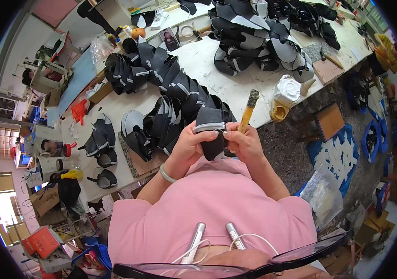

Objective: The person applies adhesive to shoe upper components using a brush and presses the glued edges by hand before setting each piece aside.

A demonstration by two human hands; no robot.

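Note:
Close in front of my chest, a black shoe upper (210,117) with a light grey strip is held up off the table. My left hand (185,146) is closed on its left side, the thumb pressed along the strip. On the other side my right hand (249,146) pinches the upper's edge between thumb and fingers. That same hand also grips a brush (248,114) with a yellow handle, its dark, crusted end pointing up. Just past my hands lies a long overlapping row of black and grey shoe uppers (180,84).
A white-wrapped pot (287,90) with a yellowish mouth sits at the table's right edge. More uppers (280,46) are heaped at the far right. Single uppers (102,135) lie left. A phone (169,39) rests far back. A wooden stool (328,121) stands right, near a blue sheet (317,151).

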